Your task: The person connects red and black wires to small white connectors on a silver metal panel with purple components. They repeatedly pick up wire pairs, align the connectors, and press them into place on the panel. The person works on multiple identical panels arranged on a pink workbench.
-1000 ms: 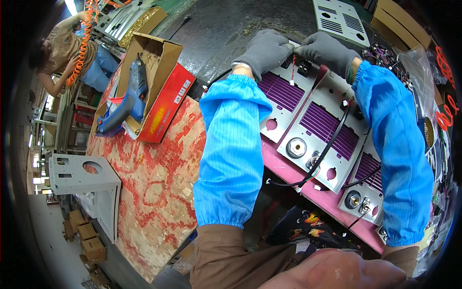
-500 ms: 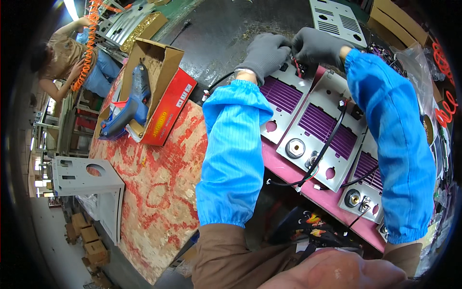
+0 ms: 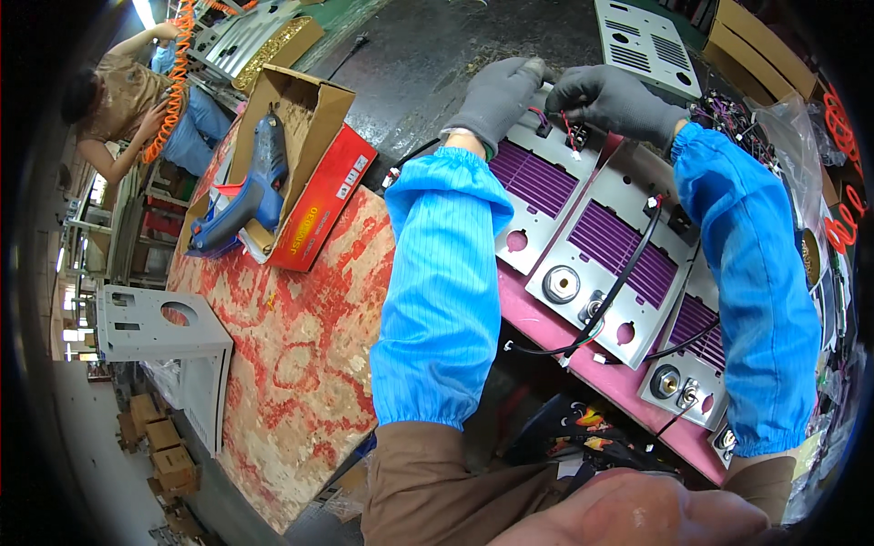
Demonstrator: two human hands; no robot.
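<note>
Fingers (image 3: pixel 575 89) curled, grip unclear, your grey-gloved left hand (image 3: pixel 494 96) and right hand (image 3: pixel 621 102) sit near thin red wires (image 3: pixel 567 125), likely for close control.

At one o'clock, the left hand (image 3: pixel 496 98) and right hand (image 3: pixel 617 102) are gloved in plain grey; the left sleeve (image 3: pixel 442 282) is blue, finely pinstriped. At three, silvery panels (image 3: pixel 646 328) bear purple slats (image 3: pixel 604 238). At eight, red and beige blotch the tabletop (image 3: pixel 291 364); at ten, a coiled hose (image 3: pixel 177 91) is orange.
</note>
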